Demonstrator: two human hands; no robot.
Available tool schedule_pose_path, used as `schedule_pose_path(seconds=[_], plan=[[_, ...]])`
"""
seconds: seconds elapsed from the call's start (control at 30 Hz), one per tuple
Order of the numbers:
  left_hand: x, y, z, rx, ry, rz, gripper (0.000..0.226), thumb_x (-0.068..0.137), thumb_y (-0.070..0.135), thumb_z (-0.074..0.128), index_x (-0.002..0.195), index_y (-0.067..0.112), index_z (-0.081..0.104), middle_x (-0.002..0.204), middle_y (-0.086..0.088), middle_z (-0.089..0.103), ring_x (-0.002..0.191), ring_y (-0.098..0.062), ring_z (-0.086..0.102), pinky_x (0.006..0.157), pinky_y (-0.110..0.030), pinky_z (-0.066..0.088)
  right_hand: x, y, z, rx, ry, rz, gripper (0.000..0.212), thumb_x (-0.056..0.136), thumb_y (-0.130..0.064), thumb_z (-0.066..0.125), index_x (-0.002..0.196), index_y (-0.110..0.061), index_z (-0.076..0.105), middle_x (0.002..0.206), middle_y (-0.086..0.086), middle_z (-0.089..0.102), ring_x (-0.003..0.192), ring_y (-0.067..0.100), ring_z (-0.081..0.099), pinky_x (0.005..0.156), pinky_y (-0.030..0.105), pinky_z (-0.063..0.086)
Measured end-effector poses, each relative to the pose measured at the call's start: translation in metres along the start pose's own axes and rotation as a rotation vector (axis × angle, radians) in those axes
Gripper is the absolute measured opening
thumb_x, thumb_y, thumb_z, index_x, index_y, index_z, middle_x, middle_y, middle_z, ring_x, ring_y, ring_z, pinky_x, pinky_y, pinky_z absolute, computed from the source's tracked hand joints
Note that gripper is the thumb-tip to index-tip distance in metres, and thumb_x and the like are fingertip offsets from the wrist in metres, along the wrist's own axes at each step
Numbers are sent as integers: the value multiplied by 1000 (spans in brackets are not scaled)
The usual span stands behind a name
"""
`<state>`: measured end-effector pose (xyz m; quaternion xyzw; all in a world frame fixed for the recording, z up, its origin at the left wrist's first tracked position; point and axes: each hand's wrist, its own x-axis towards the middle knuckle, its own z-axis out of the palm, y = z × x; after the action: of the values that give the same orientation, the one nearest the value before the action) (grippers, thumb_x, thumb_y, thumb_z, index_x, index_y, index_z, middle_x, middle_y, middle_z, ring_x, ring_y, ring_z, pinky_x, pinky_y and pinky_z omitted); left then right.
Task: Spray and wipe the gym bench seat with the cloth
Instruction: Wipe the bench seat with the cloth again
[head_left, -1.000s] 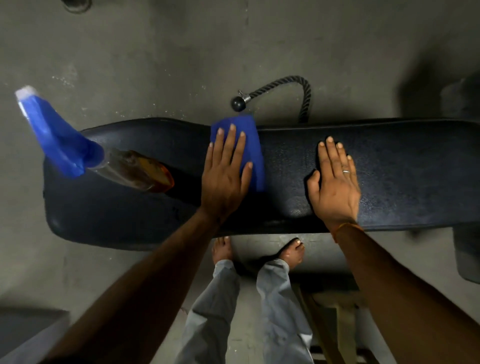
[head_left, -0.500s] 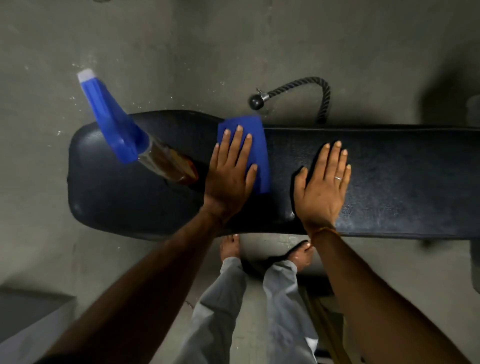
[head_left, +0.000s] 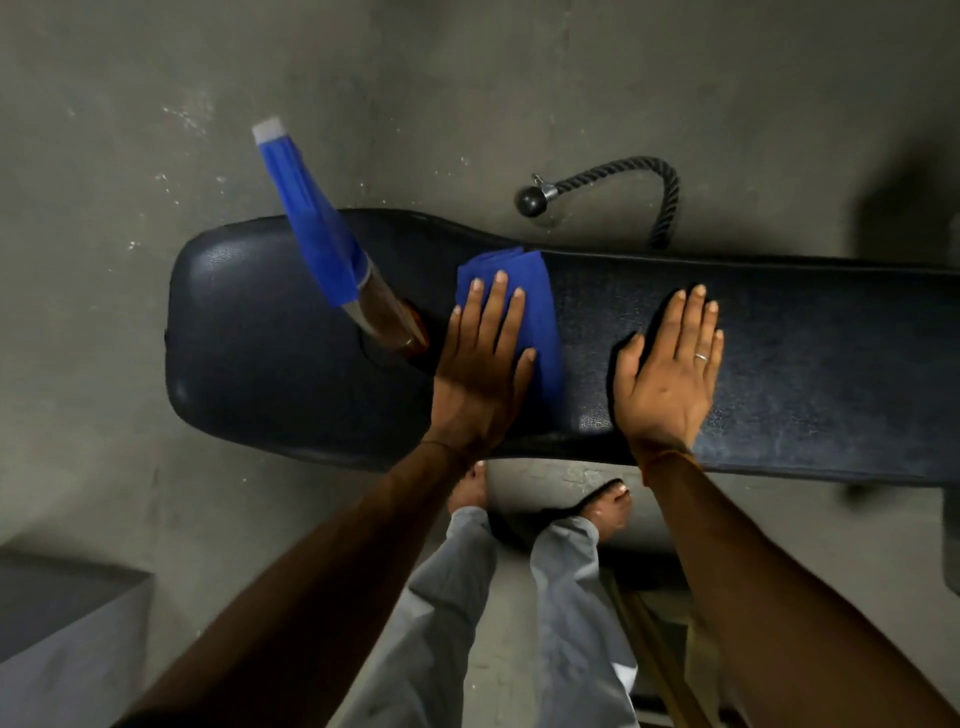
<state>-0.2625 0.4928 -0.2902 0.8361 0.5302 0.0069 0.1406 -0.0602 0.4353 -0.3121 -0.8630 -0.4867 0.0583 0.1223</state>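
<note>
**Both palms flat on the bench, cloth under the left**

At the near left corner sat a grey block (head_left: 62, 639) on the concrete floor (head_left: 130, 364). The dark padded bench seat (head_left: 805, 364) ran across the scene from left to right. On its left end stood the spray bottle (head_left: 332, 249), with a blue sprayer head, a white nozzle tip and an amber body. Its base was just left of the left hand (head_left: 483, 374); whether the two touched could not be told.

The left hand lay flat on the folded blue cloth (head_left: 540, 312), fingers straight and slightly spread, pressing it onto the seat rather than gripping it. The cloth showed beyond the fingertips on the far side and along the hand's right edge.

To the right, apart from the cloth, the right hand (head_left: 667, 374) rested palm down on bare padding, fingers straight and close together and holding nothing, with a ring (head_left: 701, 356) on one finger.

Beyond the far edge of the bench a black rope handle (head_left: 597, 176) with a ball end curved on the floor. Near the viewer, grey trousers (head_left: 452, 597) and two bare feet (head_left: 470, 488) stood beside the bench.
</note>
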Motion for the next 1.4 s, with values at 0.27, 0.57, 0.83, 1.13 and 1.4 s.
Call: schedule_pose_path(seconds=[0.27,0.57,0.83,1.13,1.4], plan=[[-82,-22,5,-49,3,40,62,106,39,40,161,19,23,171,-5,11,159,-25,4,127,-48,21,-11,-23,-3,150,-100,-131,58,106,-27,32,161,-8,33,172,10,25,160,30,19,131,48,15],[-103,-62,-21,-233,167,-275,50,96,40,50,137,11,57,148,-13,49,143,-30,40,114,-53,43,-51,-95,3,388,-171,-133,56,110,-37,35,162,-15,33,171,4,29,161,23,20,132,44,14],[-50,-62,-62,-626,388,-380,102,78,45,84,152,-1,33,157,-16,35,149,-26,33,120,-50,34,-75,-117,11,64,-215,-354,68,108,-37,45,167,-25,14,175,11,2,162,28,-3,131,47,6],[-22,-75,-95,-830,344,-514,83,75,27,82,146,10,42,134,6,54,113,3,54,98,-5,40,-84,-133,13,5,-294,-320,68,110,-43,32,167,-13,11,176,8,1,162,24,-6,133,43,7],[-78,-150,-110,-660,516,-671,58,80,22,80,130,18,50,117,7,61,107,1,60,102,-37,52,-67,-209,32,29,-236,-451,69,110,-55,28,167,-19,16,175,14,8,162,34,7,131,50,14]])
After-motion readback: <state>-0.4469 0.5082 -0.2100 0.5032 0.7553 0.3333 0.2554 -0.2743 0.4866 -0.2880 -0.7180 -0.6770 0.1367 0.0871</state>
